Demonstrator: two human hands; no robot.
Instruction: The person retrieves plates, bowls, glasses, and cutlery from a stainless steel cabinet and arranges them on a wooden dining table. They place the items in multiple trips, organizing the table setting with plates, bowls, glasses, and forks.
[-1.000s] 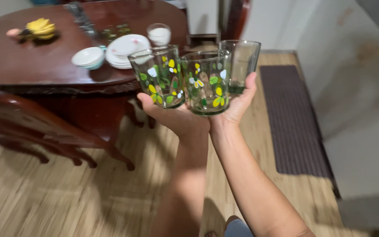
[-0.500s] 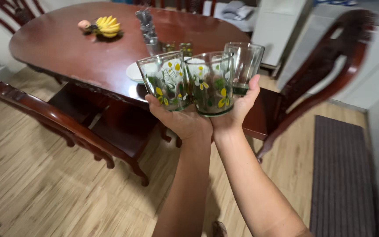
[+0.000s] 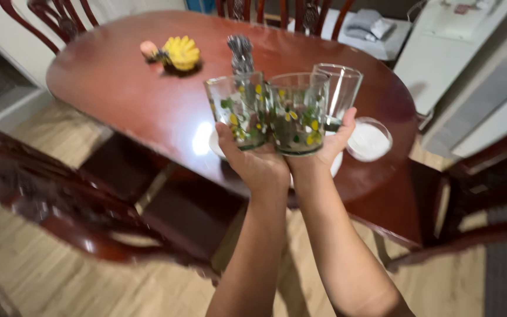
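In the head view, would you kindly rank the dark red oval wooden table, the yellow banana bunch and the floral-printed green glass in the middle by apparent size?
1. Dark red oval wooden table, clearly largest.
2. Floral-printed green glass in the middle, though it sits nearer the camera, so this is unsure.
3. Yellow banana bunch, farther back.

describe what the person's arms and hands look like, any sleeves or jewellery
Both forearms are bare up to the bottom edge of the picture, with no sleeve in view. The left hand and right hand wear no gloves, and no watch, bracelet or ring shows on the visible wrists and fingers.
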